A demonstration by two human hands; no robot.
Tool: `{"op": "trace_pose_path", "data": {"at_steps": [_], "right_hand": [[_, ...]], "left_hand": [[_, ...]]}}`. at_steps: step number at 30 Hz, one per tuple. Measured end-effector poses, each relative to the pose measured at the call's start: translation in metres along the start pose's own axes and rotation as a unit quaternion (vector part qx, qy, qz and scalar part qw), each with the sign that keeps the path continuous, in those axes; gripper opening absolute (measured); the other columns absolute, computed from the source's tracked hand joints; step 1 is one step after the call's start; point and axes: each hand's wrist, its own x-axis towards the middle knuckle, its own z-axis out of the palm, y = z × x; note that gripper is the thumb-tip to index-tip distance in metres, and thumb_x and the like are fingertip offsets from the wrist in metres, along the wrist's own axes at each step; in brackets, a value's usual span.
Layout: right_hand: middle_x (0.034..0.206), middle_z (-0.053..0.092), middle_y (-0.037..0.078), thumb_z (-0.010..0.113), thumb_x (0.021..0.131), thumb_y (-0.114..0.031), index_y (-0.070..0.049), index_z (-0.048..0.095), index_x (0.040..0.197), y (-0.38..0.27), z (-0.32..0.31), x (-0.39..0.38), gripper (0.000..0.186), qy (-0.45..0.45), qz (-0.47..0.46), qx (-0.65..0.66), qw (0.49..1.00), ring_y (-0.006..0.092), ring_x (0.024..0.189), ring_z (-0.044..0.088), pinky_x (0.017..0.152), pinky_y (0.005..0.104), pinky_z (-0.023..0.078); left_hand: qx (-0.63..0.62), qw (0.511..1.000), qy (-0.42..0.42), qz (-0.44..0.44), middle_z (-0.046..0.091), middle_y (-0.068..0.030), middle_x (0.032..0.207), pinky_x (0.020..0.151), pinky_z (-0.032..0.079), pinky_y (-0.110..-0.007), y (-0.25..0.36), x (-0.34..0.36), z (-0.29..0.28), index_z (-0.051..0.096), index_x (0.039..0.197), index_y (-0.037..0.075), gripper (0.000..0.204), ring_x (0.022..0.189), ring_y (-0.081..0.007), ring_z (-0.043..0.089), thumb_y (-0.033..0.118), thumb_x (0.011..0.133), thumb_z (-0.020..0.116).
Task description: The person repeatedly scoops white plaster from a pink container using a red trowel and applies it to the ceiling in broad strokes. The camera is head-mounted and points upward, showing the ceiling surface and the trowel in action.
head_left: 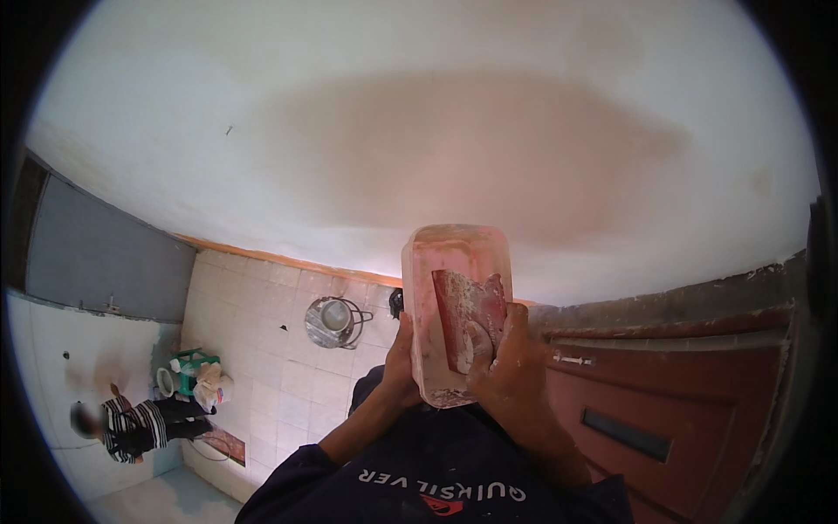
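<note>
In front of my chest is a clear rectangular plastic tub [419,253], smeared with whitish paste. My left hand [400,362] is closed on its left side. My right hand [513,358] grips a red putty spreader [454,319] crusted with white filler, with the thumb pressed on its face. The spreader lies over the open tub, tilted. Whether its lower edge touches the tub's bottom I cannot tell. The fingertips behind the spreader are hidden. Beyond the tub rises a pale wall [480,148] with a broad damp-looking, brownish patch.
Below on the tiled floor [271,367] stands a grey bucket [334,316] beside a looped cable. Left are a grey door [105,244], a green plastic stool [192,367] and a person in a striped top [135,428] near another wall. A red-brown door [663,393] is at right.
</note>
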Motion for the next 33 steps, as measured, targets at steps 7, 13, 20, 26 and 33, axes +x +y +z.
{"op": "trace_pose_path", "data": {"at_steps": [7, 13, 20, 26, 33], "right_hand": [[0.081, 0.056, 0.027, 0.061, 0.082, -0.006, 0.005, 0.046, 0.100, 0.013, 0.005, 0.003, 0.026, -0.020, 0.041, 0.037, 0.998, 0.0453, 0.075, 0.058, 0.065, 0.0455, 0.045], [0.065, 0.054, 0.029, 0.058, 0.083, -0.008, 0.007, 0.038, 0.106, 0.034, 0.015, 0.013, 0.034, -0.006, -0.115, -0.027, 0.993, 0.0461, 0.061, 0.058, 0.048, 0.0463, 0.045], [0.064, 0.054, 0.031, 0.057, 0.084, -0.009, 0.009, 0.038, 0.110, 0.020, 0.010, 0.008, 0.037, -0.046, -0.033, 0.068, 0.996, 0.0458, 0.060, 0.060, 0.043, 0.0465, 0.047], [0.076, 0.059, 0.025, 0.060, 0.084, -0.009, 0.004, 0.043, 0.104, 0.007, 0.015, 0.006, 0.030, 0.007, -0.022, 0.101, 0.995, 0.0441, 0.071, 0.062, 0.061, 0.0419, 0.049], [0.064, 0.056, 0.029, 0.056, 0.083, -0.005, 0.008, 0.036, 0.110, 0.002, -0.018, -0.002, 0.035, -0.044, -0.017, 0.075, 0.996, 0.0464, 0.060, 0.060, 0.047, 0.0467, 0.047]], "left_hand": [[0.003, 1.000, 0.014, -0.003, 0.039, -0.0156, 0.138, 0.106, 0.034, -0.047, -0.002, 0.003, 0.000, 0.025, 0.141, 0.006, 0.067, 0.125, -0.0315, 0.041, 0.054, 0.096, 0.023], [-0.451, 0.862, -0.233, -0.015, 0.038, -0.0154, 0.138, 0.106, 0.034, -0.048, -0.018, 0.016, -0.021, 0.025, 0.141, 0.006, 0.066, 0.126, -0.0320, 0.040, 0.054, 0.096, 0.022], [-0.247, 0.954, -0.156, 0.065, 0.041, -0.0157, 0.135, 0.104, 0.036, -0.047, -0.018, 0.011, -0.022, 0.026, 0.140, 0.006, 0.063, 0.123, -0.0322, 0.044, 0.051, 0.097, 0.021], [0.074, 0.991, 0.003, 0.109, 0.043, -0.0168, 0.134, 0.102, 0.039, -0.045, -0.011, 0.000, -0.003, 0.028, 0.139, 0.006, 0.057, 0.120, -0.0311, 0.046, 0.046, 0.099, 0.021], [-0.229, 0.961, -0.118, 0.100, 0.039, -0.0165, 0.137, 0.104, 0.037, -0.046, -0.019, 0.002, -0.008, 0.023, 0.142, 0.007, 0.057, 0.122, -0.0318, 0.044, 0.044, 0.100, 0.020]]}}
